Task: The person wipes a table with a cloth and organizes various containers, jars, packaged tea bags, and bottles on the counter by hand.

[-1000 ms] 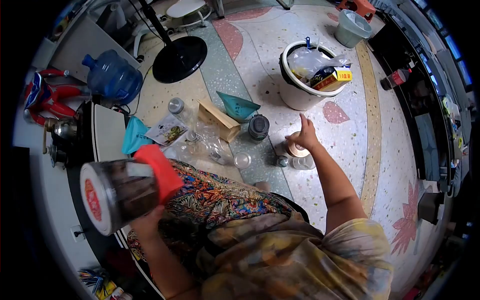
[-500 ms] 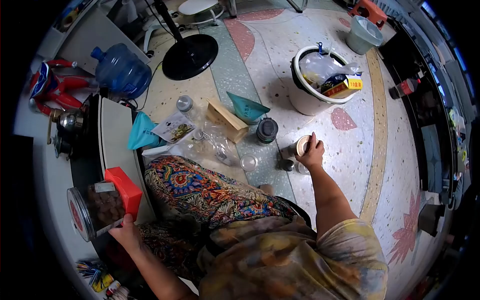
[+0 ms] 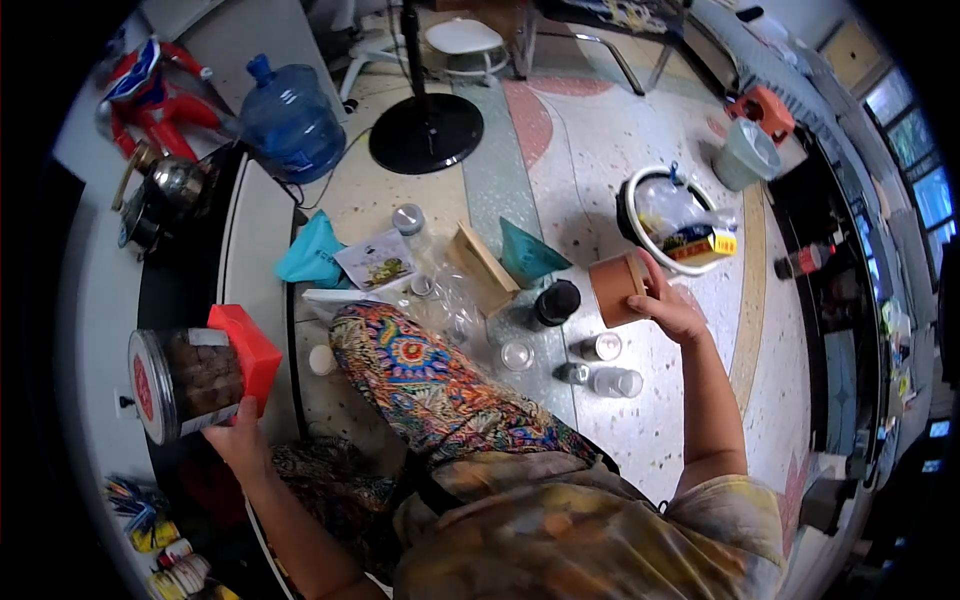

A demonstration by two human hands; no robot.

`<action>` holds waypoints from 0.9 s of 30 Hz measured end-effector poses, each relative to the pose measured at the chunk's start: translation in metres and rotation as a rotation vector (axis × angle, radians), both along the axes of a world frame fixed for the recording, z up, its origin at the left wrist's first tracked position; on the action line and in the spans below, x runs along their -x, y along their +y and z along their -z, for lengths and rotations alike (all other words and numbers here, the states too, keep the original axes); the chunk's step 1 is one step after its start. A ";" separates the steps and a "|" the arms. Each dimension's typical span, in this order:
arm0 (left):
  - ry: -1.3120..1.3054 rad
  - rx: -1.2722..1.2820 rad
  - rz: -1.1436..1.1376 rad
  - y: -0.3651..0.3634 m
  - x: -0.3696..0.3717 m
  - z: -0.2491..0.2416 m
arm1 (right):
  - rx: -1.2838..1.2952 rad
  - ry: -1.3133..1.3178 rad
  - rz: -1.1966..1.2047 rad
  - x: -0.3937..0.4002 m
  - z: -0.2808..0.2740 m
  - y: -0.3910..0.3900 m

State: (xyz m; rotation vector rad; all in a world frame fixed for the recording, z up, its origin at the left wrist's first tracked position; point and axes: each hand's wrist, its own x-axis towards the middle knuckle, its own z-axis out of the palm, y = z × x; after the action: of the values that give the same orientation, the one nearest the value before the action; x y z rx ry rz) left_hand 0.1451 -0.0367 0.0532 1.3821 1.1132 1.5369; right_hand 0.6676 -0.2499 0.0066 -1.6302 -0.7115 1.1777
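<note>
On the left, my left hand grips a clear jar of brown lumps with a silvery lid. A red box-like piece sits against the jar's end, beside my fingers. My right hand is wrapped round a brown cylindrical tub, held tilted above the floor. Below the tub stand a small pale-topped jar, a small dark-lidded jar and a clear container. A black-lidded jar and a round clear lid are nearby.
Beyond my knees lie a teal pouch, a kraft bag, a green pouch and clear plastic packaging. A filled white bin, a black fan base and a blue water bottle stand farther out. A cabinet runs along the left.
My right hand has lifted the brown tub off the floor and tilted it, uncovering the small jars. My left hand still grips the jar, slightly higher in view. The camera view has shifted.
</note>
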 end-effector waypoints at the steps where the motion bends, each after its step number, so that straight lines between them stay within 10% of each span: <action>1: -0.004 0.015 -0.016 0.002 0.004 0.003 | -0.063 0.076 -0.050 0.005 -0.016 0.012; 9: 0.012 0.114 -0.185 0.008 0.007 -0.030 | -0.196 0.386 -0.333 0.057 -0.065 0.109; 14: -0.056 -0.096 -0.157 0.025 0.018 -0.042 | -0.210 -0.304 -0.606 0.129 -0.113 0.189; 27: -0.034 -0.142 -0.301 0.058 0.100 -0.018 | -0.675 -0.799 -0.964 0.377 -0.145 0.410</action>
State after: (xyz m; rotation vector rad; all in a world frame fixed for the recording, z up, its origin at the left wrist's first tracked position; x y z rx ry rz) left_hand 0.0453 0.0210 0.0710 1.3186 1.2552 1.8781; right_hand 0.2904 0.1600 0.1518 -1.1023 -2.2955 0.6633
